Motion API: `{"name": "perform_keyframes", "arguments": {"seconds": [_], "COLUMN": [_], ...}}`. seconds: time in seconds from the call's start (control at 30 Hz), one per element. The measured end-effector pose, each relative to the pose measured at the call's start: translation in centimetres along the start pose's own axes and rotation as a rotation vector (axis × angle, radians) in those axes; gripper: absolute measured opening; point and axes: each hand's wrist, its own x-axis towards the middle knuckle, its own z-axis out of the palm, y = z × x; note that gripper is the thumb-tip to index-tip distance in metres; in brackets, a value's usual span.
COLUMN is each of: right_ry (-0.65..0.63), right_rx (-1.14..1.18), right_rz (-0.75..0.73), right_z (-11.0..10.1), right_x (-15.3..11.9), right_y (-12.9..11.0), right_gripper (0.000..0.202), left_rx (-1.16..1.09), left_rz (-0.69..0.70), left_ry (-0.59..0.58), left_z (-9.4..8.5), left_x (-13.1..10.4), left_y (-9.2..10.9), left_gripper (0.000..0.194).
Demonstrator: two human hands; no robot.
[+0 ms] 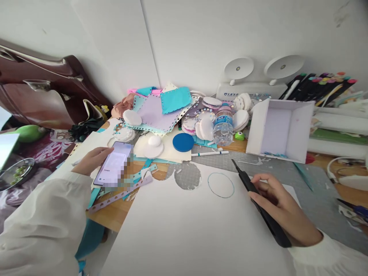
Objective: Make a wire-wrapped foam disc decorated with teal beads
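Note:
My right hand [274, 201] is closed around a black craft knife [258, 209], its blade pointing away from me over the white sheet [184, 230]. Beside the blade, a circle outline [221, 185] is drawn on that sheet, and round cut-outs are gone from its far edge. On the left, my left hand [93, 159] grips the near-left edge of a smartphone [110, 165] with a lit screen, partly blurred. A blue round lid [183, 142] and a white disc with a knob [154, 145] lie beyond the sheet.
A grey cutting mat [313, 191] lies under the sheet. A water bottle [223, 128], a white box [281, 130], several white foam discs [204, 128] and a pen [211, 153] stand or lie behind. Scissors [356, 209] are at the far right; paper strips [120, 195] lie left.

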Motion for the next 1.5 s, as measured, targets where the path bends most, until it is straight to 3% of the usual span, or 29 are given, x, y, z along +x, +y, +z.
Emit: {"name": "perform_keyframes", "arguments": {"seconds": [0.2,0.43,0.63,0.9,1.2,1.5], "right_ry": [0.011,0.022,0.009,0.070,-0.008,0.059], "right_rx": [0.017,0.027,0.039,0.086,0.051,0.066], "right_rz": [0.017,0.009,0.016,0.034,0.010,0.020], "right_z": [0.2,0.2,0.1,0.7,0.1,0.6], "right_x": [-0.1,-0.1,0.0,-0.4,-0.1,-0.3], "right_y": [-0.6,-0.8,-0.5,-2.1,-1.2,-1.8], "right_gripper": [0.026,0.026,0.027,0.027,0.025,0.027], "left_rx": [-0.194,-0.271,-0.309,-0.344,-0.386,-0.359], "left_rz": [-0.051,0.074,0.176,0.250,0.253,0.266], "left_ry": [-0.180,-0.359,-0.444,-0.460,-0.407,-0.397], "left_z": [-1.2,-3.0,-3.2,-3.1,-2.6,-2.2], "left_x": [0.5,-1.0,-1.4,-2.0,-2.8,-2.7], "left_y": [-1.1,-2.9,-4.6,-5.2,-5.4,-5.3], "left_gripper": [0.083,0.087,0.086,0.080,0.080,0.078]}}
